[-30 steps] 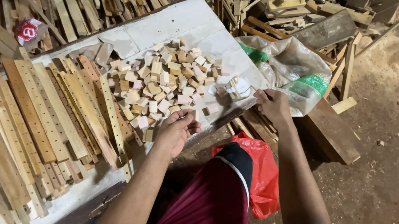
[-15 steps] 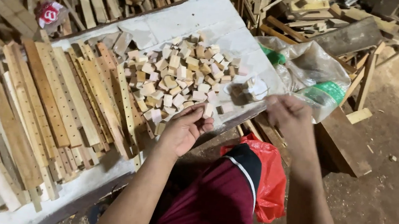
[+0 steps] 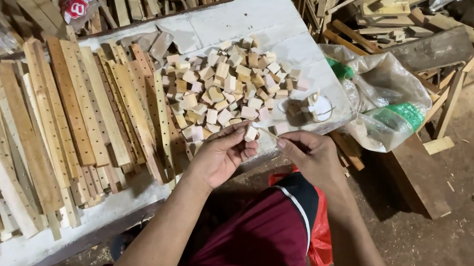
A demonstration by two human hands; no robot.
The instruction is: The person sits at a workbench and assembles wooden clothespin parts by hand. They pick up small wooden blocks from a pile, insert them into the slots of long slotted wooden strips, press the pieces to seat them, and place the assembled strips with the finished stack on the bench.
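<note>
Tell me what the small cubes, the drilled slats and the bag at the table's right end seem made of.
Cubes: bare pale wood, unfinished, faint grain visible. Slats: raw wood, tan to reddish, rows of drilled holes. Bag: thin clear plastic film with green print, crinkled and glossy.

1. The left hand (image 3: 219, 156) reaches forward from a bare forearm that rises from the bottom edge of the frame, palm turned inward, fingers curled and fingertips (image 3: 242, 135) drawn toward the thumb.
2. The right hand (image 3: 309, 154) comes in from the lower right, its bare forearm angled up and to the left, wrist slightly bent, knuckles facing the camera.
3. Both hands meet at the fingertips, close together and nearly touching, each apparently pinched shut, though the grip itself is too small to make out clearly.
4. Both elbows lie outside the frame.
</note>
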